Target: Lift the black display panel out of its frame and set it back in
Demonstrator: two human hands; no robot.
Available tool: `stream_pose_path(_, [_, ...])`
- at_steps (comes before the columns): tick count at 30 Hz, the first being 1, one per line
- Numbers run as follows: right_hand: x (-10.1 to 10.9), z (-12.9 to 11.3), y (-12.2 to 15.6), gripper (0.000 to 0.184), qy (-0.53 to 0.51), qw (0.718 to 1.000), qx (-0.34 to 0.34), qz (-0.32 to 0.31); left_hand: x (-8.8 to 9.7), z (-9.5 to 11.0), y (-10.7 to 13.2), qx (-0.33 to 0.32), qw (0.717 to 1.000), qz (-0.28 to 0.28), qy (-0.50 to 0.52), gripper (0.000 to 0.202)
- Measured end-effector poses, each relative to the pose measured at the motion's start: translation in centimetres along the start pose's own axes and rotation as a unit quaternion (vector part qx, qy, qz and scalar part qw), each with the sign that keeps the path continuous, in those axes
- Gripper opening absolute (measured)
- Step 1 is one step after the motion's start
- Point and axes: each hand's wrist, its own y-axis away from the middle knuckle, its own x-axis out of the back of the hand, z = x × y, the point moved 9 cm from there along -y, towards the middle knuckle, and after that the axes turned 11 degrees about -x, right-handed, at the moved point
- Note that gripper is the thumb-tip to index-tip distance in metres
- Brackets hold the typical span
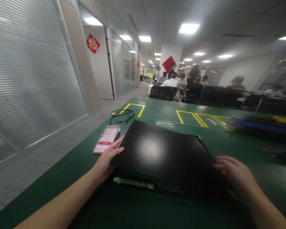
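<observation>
A black flat display panel [166, 152] lies tilted between my two hands, its glossy face reflecting a ceiling light. Along its near edge shows a narrow green circuit board [133, 183]. My left hand [111, 157] grips the panel's left edge, thumb on the face and the other fingers partly hidden beneath it. At the opposite edge my right hand [233, 168] is closed with its fingertips on the panel's dark rim. The lower right of the panel is dark and blurred.
On the green table [62, 187], a phone [106, 140] lies left of the panel, with a coiled black cable [122, 116] behind it. Yellow tape [181, 117] marks the far side. Blurred dark and blue flat items [259, 124] are stacked at right. Several people sit or stand beyond black chairs [163, 93].
</observation>
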Motion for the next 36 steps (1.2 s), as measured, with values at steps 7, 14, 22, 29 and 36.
stream_pose_path(7, [-0.1, -0.5, 0.5, 0.027, 0.0, 1.0, 0.008, 0.01, 0.0, -0.5, 0.0, 0.015, 1.0, 0.008, 0.005, 0.08])
stream_pose_path(14, [0.3, -1.1, 0.9, 0.026, 0.046, 0.998, 0.025, 0.028, 0.1, -0.9, -0.2, 0.026, 1.0, -0.001, 0.0, 0.078])
stream_pose_path(22, [0.0, -0.3, 0.0, 0.032, 0.119, 0.992, 0.001, 0.035, 0.0, -1.0, -0.2, 0.036, 0.999, -0.009, -0.017, 0.077])
stream_pose_path(29, [0.0, -0.3, -0.3, 0.032, 0.161, 0.986, 0.028, 0.03, -0.1, -0.9, -0.1, 0.046, 0.999, -0.008, -0.024, 0.073])
stream_pose_path(36, [-0.2, -1.2, 0.2, 0.032, 0.207, 0.976, 0.046, 0.047, -0.1, -1.1, -0.2, 0.052, 0.998, 0.0, -0.016, 0.081])
